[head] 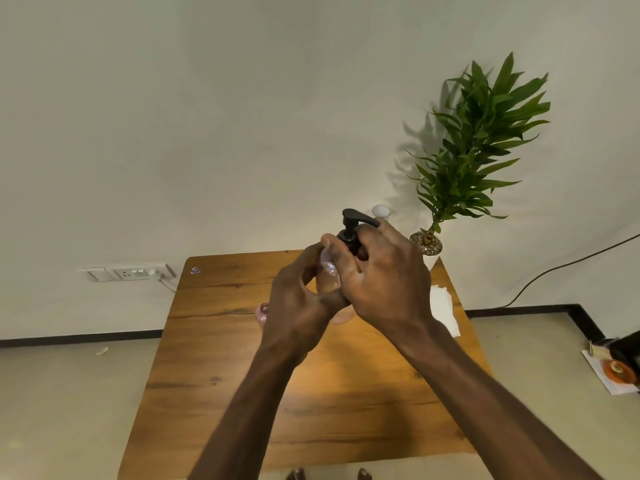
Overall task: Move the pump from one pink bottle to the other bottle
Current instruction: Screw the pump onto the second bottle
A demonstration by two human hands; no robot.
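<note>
Both hands are raised together above the wooden counter. The left hand wraps its fingers round the body of a clear pink bottle, holding it off the counter surface. The right hand is curled round the collar of the black pump, whose head and spout stand clear above the fingers; the pump sits at the neck of the held bottle. Whether the collar is threaded tight, loosened, or only resting on the neck cannot be told, as the fingers hide the joint. A second pink bottle is partly visible just to the left of the left hand, mostly hidden behind it, so its stance and whether its neck is open cannot be judged. A white sheet of paper lies on the counter to the right of the right hand, and a potted plant stands beyond the hands. Judged risks: the smooth bottle may turn within the left hand's grip as the collar is twisted; the bottle, held in the air, may tip and spill any contents once the pump is free; the dip tube may drip on the counter; and the left forearm is near enough to the second bottle to knock it.
</note>
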